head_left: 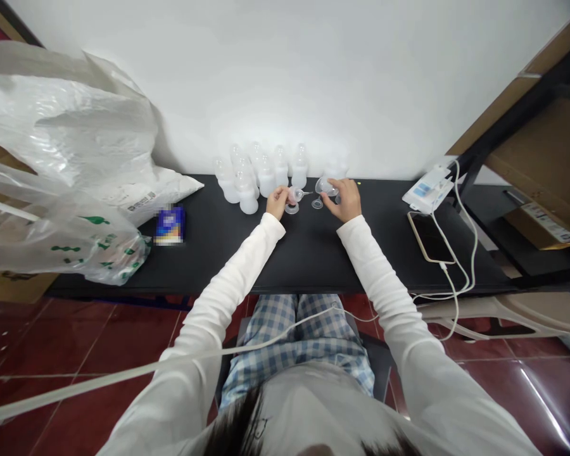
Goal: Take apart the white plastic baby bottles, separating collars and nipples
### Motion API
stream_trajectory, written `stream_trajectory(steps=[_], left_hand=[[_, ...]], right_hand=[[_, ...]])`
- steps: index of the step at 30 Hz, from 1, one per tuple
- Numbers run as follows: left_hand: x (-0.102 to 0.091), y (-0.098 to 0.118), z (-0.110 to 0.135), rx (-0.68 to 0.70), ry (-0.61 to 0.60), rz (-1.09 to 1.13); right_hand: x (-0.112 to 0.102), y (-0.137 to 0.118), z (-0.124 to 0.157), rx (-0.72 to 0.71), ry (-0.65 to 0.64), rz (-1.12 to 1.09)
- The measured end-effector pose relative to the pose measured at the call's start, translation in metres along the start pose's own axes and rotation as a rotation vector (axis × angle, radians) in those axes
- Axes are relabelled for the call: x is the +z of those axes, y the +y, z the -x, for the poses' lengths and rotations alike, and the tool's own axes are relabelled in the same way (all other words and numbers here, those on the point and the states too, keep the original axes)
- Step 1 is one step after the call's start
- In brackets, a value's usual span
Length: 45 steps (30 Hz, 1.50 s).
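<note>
My left hand (278, 202) is closed, its fingertips pinching a small clear, faintly pinkish plastic piece (296, 195) with a thin stem pointing right. Below that piece is a clear round disc (291, 208); whether the two are joined I cannot tell. My right hand (349, 199) is closed around a clear, dome-shaped plastic piece (323, 185). By its thumb lies a small clear disc-shaped part (317, 202). Just behind my hands stand several white bottles (266, 182) with clear domed tops. More pale, translucent pieces (336, 166) show partly hidden behind my right hand.
On the black table (308, 259), a blue packet (170, 225) lies left, near large plastic bags (66, 126). At right are a phone (430, 237), a white box (428, 188) and looping white cables (472, 240). One cable crosses my lap. A white wall (285, 76) rises behind.
</note>
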<state>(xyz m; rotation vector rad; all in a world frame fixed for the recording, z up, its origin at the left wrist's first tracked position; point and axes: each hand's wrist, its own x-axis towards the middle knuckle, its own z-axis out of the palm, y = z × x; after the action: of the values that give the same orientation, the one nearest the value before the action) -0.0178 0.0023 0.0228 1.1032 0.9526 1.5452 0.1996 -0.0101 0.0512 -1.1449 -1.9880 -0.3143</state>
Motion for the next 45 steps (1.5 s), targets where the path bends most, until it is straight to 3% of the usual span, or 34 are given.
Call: stream_trajectory(steps=[9,17,21,28,31,34,37,40,45], left_hand=[[-0.005,-0.004,-0.004,-0.089,0.149,0.083],[-0.01,-0.008,-0.01,-0.072,0.203,0.032],[-0.011,-0.012,-0.01,-0.016,0.192,-0.003],[-0.011,-0.011,-0.007,0.043,0.213,-0.055],[-0.007,-0.008,-0.004,0.03,0.217,-0.048],[-0.001,-0.003,0.002,0.021,0.146,-0.026],[0.003,0.002,0.01,0.024,-0.011,-0.03],[0.006,0.006,0.016,0.033,-0.148,-0.025],[0.005,-0.001,0.017,0.064,-0.253,-0.059]], right_hand=[[-0.009,0.026,0.001,0.265,0.203,0.133],[0.004,0.05,0.005,0.392,0.038,0.167],[0.018,0.055,0.014,0.407,-0.072,0.22],[0.017,0.044,0.011,0.388,0.123,0.222],[0.01,0.022,0.005,0.268,0.062,0.123],[0.009,-0.004,0.005,0.079,-0.105,0.005],[0.014,-0.023,0.006,-0.041,-0.221,-0.087],[0.02,-0.03,0.008,-0.084,-0.233,-0.17],[0.032,-0.029,0.014,-0.053,-0.154,-0.317]])
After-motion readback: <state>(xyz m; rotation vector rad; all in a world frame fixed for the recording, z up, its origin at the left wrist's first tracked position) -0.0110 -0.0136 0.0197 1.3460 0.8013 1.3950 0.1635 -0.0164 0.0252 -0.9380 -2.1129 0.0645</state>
